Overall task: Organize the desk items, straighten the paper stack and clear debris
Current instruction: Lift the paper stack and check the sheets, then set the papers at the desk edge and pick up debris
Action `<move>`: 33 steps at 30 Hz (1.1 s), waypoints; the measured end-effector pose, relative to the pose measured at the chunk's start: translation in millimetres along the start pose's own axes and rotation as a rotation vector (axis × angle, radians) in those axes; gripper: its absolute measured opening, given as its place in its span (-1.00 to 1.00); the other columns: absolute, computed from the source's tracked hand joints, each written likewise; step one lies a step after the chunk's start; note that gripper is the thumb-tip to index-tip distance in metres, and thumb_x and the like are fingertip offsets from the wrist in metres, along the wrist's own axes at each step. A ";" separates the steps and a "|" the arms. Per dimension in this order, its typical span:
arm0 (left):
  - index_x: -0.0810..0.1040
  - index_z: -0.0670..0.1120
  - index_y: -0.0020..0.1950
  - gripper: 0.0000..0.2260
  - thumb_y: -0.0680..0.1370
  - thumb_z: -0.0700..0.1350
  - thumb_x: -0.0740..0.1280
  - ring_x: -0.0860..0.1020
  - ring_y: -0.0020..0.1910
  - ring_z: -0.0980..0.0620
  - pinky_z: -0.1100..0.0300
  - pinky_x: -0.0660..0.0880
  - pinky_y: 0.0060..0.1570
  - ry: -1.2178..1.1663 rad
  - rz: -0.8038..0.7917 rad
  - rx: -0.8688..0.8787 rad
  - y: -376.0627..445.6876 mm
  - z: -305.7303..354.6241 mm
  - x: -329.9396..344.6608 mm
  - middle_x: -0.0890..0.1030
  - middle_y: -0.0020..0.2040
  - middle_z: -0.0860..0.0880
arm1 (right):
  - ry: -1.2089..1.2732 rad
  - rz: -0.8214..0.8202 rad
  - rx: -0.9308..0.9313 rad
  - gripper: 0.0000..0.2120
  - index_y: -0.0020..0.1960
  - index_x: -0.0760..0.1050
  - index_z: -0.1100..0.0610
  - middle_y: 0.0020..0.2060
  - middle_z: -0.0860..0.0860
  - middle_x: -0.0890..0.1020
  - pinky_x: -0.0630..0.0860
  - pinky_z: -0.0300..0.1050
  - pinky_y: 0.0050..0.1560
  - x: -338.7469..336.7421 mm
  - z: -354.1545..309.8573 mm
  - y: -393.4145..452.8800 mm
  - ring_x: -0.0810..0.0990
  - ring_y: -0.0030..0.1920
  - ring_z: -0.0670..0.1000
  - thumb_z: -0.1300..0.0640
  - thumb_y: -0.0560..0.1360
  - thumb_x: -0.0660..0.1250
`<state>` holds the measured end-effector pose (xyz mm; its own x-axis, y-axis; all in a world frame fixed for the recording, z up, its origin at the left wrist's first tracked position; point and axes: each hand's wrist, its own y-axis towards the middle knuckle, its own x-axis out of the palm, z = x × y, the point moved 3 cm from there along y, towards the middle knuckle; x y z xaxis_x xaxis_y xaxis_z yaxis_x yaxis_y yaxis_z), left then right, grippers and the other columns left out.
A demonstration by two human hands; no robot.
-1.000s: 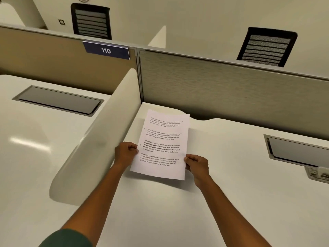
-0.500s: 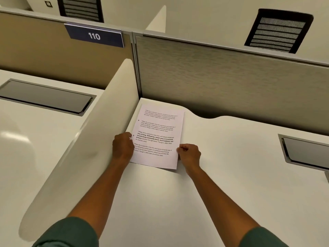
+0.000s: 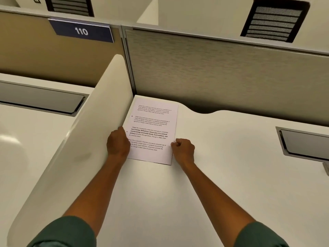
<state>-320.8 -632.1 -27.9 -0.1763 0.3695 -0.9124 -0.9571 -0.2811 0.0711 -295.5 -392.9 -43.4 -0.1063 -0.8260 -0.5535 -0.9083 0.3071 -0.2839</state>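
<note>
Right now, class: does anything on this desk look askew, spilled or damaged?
Nothing stands out. The paper stack lies flat in the desk corner, edges even, between the left hand and right hand.

The white side divider (image 3: pixel 92 139) is walling off the desk (image 3: pixel 231 175) along the frame's left, and the grey back panel (image 3: pixel 222 72) is closing the top. Open surface is stretching right toward the recessed cable tray (image 3: pixel 306 141).

Matt paper stack (image 3: pixel 153 129), glossy desk (image 3: pixel 222 175)
</note>
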 end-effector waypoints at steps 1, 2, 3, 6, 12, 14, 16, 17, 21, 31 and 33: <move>0.47 -0.32 -0.02 -0.88 0.49 -0.38 0.19 0.55 -0.12 -0.36 -0.03 0.39 -0.24 0.007 -0.007 -0.011 -1.9 0.0 -1.1 0.58 -0.08 -0.36 | 0.000 0.004 0.006 -0.63 -0.43 0.16 0.05 -0.52 -0.05 0.25 0.14 -0.13 -0.40 -3.0 2.3 -1.4 0.19 -0.42 0.01 0.23 0.45 0.26; 0.47 -0.31 0.02 -0.88 0.51 -0.33 0.21 0.55 -0.09 -0.35 -0.02 0.39 -0.23 0.013 -0.011 -0.016 -5.1 0.1 -2.4 0.59 -0.06 -0.34 | -0.005 0.020 -0.016 -0.66 -0.41 0.25 -0.01 -0.49 -0.07 0.33 0.23 -0.15 -0.35 -7.7 2.3 -5.2 0.28 -0.39 0.01 0.21 0.47 0.26; 0.46 -0.29 0.05 -0.86 0.52 -0.28 0.23 0.54 -0.07 -0.33 -0.02 0.40 -0.22 0.012 -0.009 -0.018 -8.9 -0.2 -3.4 0.59 -0.04 -0.31 | -0.007 0.018 -0.025 -0.77 -0.30 0.44 -0.06 -0.38 -0.08 0.48 0.37 -0.17 -0.24 -12.3 4.9 -8.4 0.43 -0.30 0.02 0.18 0.50 0.29; 0.47 -0.23 0.16 -0.76 0.55 -0.15 0.28 0.53 0.01 -0.30 -0.06 0.48 -0.12 -0.052 0.005 -0.010 -25.3 -0.2 -5.0 0.59 0.04 -0.26 | -0.066 0.024 -0.116 -0.62 0.34 0.46 0.11 0.13 0.02 0.59 0.48 -0.09 0.17 -27.7 14.4 -24.0 0.56 0.14 0.04 0.06 0.55 0.32; 0.37 -0.17 0.41 -0.38 0.49 0.21 0.23 0.43 0.31 -0.26 -0.17 0.47 0.18 -0.076 -0.012 0.171 -81.7 24.9 5.6 0.49 0.34 -0.21 | -0.456 0.060 -0.352 -0.40 0.51 0.23 0.04 0.48 0.03 0.31 0.19 -0.01 0.43 -68.8 33.3 -59.4 0.23 0.49 0.05 -0.16 0.55 0.25; 0.30 -0.14 0.49 -0.25 0.46 0.32 0.17 0.30 0.44 -0.28 -0.23 0.33 0.31 -0.042 -0.043 0.190 -102.3 40.8 9.9 0.34 0.48 -0.22 | -0.597 0.058 -0.400 -0.32 0.55 0.11 0.00 0.55 0.02 0.17 0.08 0.07 0.49 -81.4 39.6 -68.6 0.09 0.54 0.07 -0.28 0.54 0.15; 0.19 -0.07 0.55 -0.19 0.44 0.40 0.08 0.15 0.53 -0.24 -0.26 0.20 0.39 -0.024 -0.079 0.239 -122.3 59.4 11.7 0.19 0.56 -0.17 | -0.706 0.063 -0.411 -0.26 0.57 -0.01 -0.05 0.58 0.01 0.00 -0.04 0.16 0.51 -96.2 47.6 -78.9 -0.06 0.57 0.08 -0.38 0.51 -0.01; 0.14 -0.04 0.57 -0.17 0.44 0.42 0.06 0.08 0.56 -0.21 -0.27 0.16 0.41 -0.019 -0.093 0.268 -131.0 68.0 12.9 0.12 0.59 -0.14 | -0.740 0.078 -0.408 -0.24 0.57 -0.05 -0.06 0.58 0.01 -0.05 -0.07 0.20 0.51 -104.8 51.4 -84.4 -0.10 0.57 0.09 -0.42 0.49 -0.08; -0.01 0.03 0.60 -0.16 0.45 0.46 0.04 -0.04 0.58 -0.18 -0.30 0.07 0.44 0.016 -0.107 0.380 -164.6 101.5 14.2 -0.04 0.61 -0.10 | -0.802 0.164 -0.379 -0.19 0.58 -0.06 -0.06 0.58 0.03 -0.10 -0.08 0.32 0.49 -139.6 72.8 -105.3 -0.13 0.56 0.14 -0.48 0.45 -0.19; -0.03 0.04 0.60 -0.15 0.45 0.49 0.04 -0.09 0.58 -0.17 -0.33 0.03 0.43 0.016 -0.163 0.574 -252.7 183.6 39.6 -0.12 0.61 -0.09 | -0.866 0.255 -0.226 -0.17 0.58 -0.09 -0.07 0.57 0.04 -0.13 -0.08 0.39 0.45 -228.1 146.4 -157.2 -0.15 0.56 0.17 -0.51 0.45 -0.18; 0.00 0.03 0.60 -0.15 0.45 0.48 0.04 -0.07 0.58 -0.18 -0.34 0.05 0.43 0.016 -0.186 0.595 -270.3 200.5 45.4 -0.09 0.61 -0.10 | -0.870 0.267 -0.202 -0.16 0.58 -0.09 -0.06 0.57 0.05 -0.12 -0.07 0.39 0.45 -248.4 161.5 -163.7 -0.13 0.56 0.18 -0.51 0.44 -0.18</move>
<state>-116.3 -361.8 -7.7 0.0044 0.3500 -0.9368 -0.9365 0.3299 0.1188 -55.1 -161.6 14.1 -0.0555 -0.0700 -0.9960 -0.9592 0.2809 0.0337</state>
